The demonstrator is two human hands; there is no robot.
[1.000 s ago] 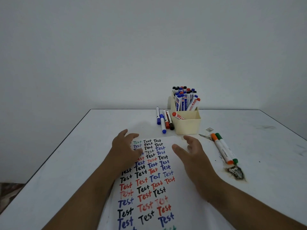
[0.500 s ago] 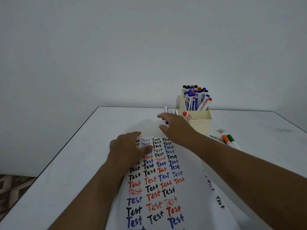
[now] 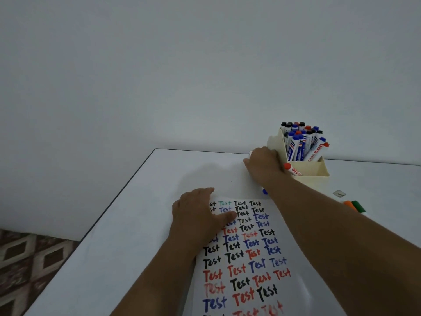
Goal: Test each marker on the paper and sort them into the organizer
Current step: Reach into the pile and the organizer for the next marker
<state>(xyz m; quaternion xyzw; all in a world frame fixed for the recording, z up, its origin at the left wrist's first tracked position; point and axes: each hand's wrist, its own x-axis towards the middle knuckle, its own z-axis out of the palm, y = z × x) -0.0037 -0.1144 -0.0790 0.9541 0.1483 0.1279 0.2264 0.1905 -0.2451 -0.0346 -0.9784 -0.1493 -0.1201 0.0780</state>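
We note left hand (image 3: 197, 214) flat on paper (image 3: 245, 258) with coloured "Test" rows; right hand (image 3: 264, 166) beside organizer (image 3: 309, 173), grip unclear

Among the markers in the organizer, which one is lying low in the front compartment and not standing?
The red-capped marker in the low front compartment of the organizer, beside the right hand. It lies slanted there alone; the other markers stand packed in the taller back compartment.
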